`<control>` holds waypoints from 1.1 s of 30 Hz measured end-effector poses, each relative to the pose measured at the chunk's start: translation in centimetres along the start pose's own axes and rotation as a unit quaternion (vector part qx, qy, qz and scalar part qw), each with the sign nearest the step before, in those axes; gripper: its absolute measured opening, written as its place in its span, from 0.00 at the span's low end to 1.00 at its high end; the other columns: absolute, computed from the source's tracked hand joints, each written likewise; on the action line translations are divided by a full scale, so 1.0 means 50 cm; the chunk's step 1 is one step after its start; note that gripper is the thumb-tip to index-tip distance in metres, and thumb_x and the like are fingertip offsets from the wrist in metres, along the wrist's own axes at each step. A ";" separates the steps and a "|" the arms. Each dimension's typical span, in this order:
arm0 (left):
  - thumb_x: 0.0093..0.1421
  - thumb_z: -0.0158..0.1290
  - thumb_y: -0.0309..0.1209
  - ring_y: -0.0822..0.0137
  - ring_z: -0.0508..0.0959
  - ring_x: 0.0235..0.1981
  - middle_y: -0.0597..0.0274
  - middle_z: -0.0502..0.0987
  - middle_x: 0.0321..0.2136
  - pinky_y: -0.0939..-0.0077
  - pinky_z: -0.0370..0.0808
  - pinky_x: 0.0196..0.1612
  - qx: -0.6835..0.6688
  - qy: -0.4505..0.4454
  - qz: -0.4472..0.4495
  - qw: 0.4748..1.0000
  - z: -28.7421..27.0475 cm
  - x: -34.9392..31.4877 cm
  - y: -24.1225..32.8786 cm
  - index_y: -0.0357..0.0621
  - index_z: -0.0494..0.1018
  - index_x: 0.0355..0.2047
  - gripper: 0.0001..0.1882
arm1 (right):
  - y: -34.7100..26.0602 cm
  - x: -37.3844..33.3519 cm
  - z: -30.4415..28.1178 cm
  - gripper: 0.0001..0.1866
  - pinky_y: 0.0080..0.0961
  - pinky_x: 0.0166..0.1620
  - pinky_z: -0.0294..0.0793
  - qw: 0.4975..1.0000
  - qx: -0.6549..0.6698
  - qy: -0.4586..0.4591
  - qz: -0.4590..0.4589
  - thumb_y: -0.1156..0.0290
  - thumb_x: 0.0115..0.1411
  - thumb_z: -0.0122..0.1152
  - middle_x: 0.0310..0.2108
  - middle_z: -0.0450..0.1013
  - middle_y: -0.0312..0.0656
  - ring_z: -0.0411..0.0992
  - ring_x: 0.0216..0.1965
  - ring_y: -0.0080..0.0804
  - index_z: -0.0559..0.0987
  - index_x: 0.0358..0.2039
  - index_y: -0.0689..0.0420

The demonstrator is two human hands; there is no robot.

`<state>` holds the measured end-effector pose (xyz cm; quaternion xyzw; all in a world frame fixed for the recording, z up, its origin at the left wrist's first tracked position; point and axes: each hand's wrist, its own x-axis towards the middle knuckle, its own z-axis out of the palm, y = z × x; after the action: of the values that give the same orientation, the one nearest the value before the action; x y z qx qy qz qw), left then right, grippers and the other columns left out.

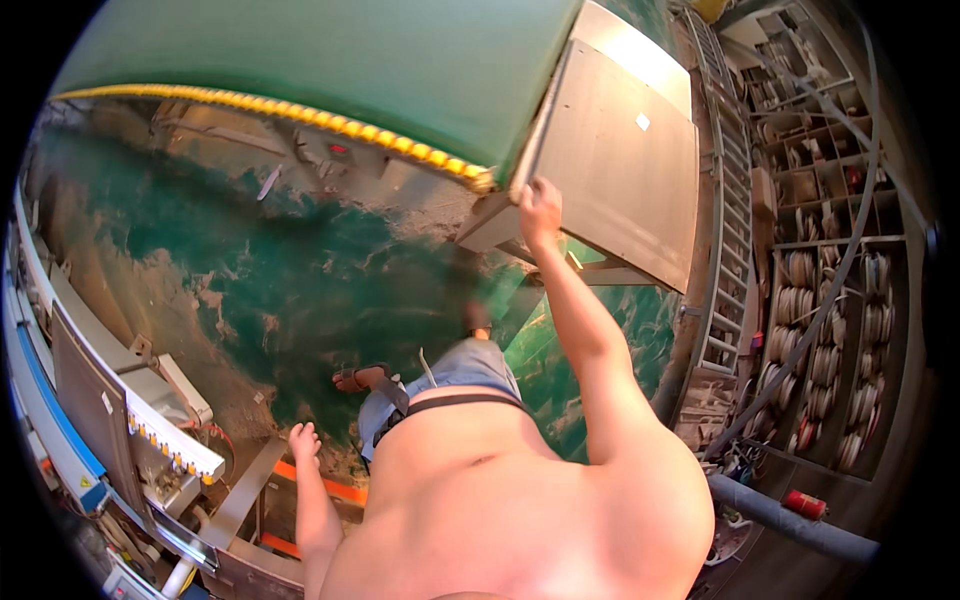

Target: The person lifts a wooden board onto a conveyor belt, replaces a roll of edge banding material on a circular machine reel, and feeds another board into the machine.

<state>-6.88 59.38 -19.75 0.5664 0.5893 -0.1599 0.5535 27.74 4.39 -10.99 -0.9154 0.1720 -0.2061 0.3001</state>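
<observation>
My right hand reaches far forward with its fingers curled at the near left corner of a grey-brown sheet-metal panel, seemingly gripping its edge. To the left of that corner stretches a large green surface, edged by a row of yellow rollers. Low on the left, my left hand hangs beside my body. Its fingers are loosely bent, and nothing shows in them. An orange-striped frame stands close to that hand.
The green floor is worn and dusty. A ladder-like metal rack runs along the right, before shelves of coiled material. A grey pipe carries a red can. A machine with a blue rail curves along the left.
</observation>
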 end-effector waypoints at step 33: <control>0.51 0.40 0.62 0.51 0.76 0.39 0.49 0.77 0.33 0.59 0.71 0.42 0.476 -0.239 0.343 0.774 1.065 -0.597 0.371 0.40 0.76 0.33 0.34 | 0.518 -0.550 -0.786 0.36 0.37 0.44 0.70 0.754 0.163 0.240 0.590 0.44 0.58 0.46 0.45 0.69 0.50 0.68 0.43 0.42 0.68 0.48 0.69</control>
<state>26.29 7.01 -4.65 0.8657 0.0533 -0.3499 0.3538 -19.63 -22.05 -5.72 -0.4902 0.7078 -0.2265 0.4554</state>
